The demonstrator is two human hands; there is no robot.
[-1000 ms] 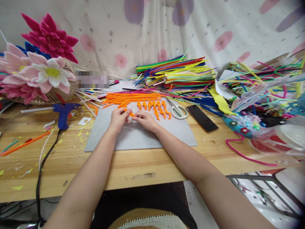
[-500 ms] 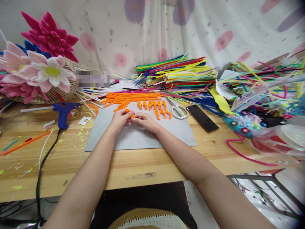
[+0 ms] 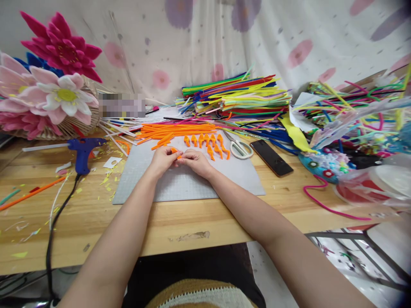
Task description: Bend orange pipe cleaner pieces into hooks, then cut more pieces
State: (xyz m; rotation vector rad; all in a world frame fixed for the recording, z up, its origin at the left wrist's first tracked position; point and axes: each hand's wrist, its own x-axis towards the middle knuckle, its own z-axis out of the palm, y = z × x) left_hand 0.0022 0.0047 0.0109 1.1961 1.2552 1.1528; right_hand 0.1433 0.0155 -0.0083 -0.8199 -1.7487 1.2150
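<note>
Both hands over grey mat (image 3: 186, 185), fingertips meeting left of its centre. Left hand (image 3: 163, 161): fingers curled, thumb pointing right, pinching small orange piece (image 3: 174, 150). Right hand (image 3: 196, 162): back up, thumb and index drawn together at the piece's other side; remaining fingers bent. Piece sits between the two sets of fingertips, mostly covered, exact shape can't tell. Arms form an inverted V: left forearm (image 3: 125, 222) slants up-right from the lower left, right forearm (image 3: 247, 201) up-left from the lower right, both crossing the near edge of the wooden table (image 3: 192, 222). Just right of the right hand's fingers, on mat: shaped orange pieces (image 3: 210, 152) in rows. Beyond hands: orange stems (image 3: 180, 129), piled. Scissors (image 3: 242, 150) at mat's far right edge, phone (image 3: 272, 158) beside.
</note>
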